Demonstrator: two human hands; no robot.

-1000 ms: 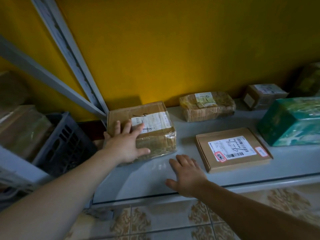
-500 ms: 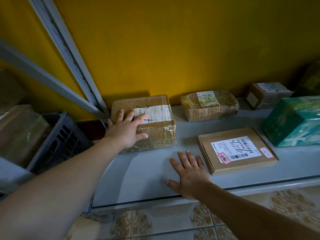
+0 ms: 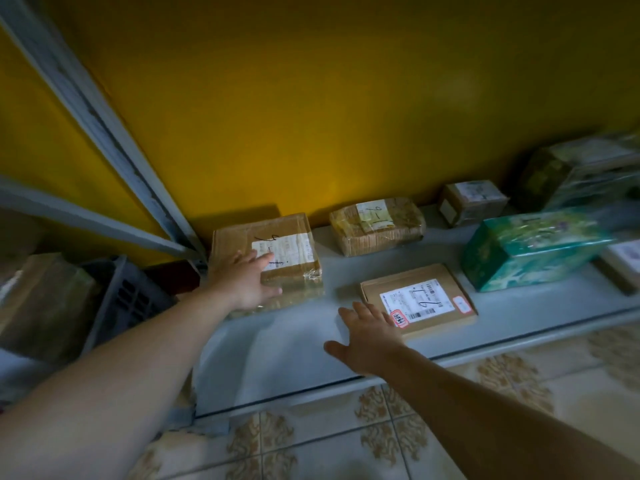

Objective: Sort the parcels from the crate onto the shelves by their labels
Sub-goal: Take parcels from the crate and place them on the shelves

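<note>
Left arm's stretched out straight, left hand (image 3: 244, 284) lying palm-down with fingers spread flat on the taped brown parcel (image 3: 287, 233), which sits at the left end of the grey shelf (image 3: 277, 358) right by the wall. Right hand (image 3: 369, 336) is low over the shelf's front, fingers straight and fanned, tips just at the flat parcel's (image 3: 420, 299) near corner, gripping nothing. Can't tell if it's touching the shelf. Dark crate (image 3: 131, 299) sits off left.
</note>
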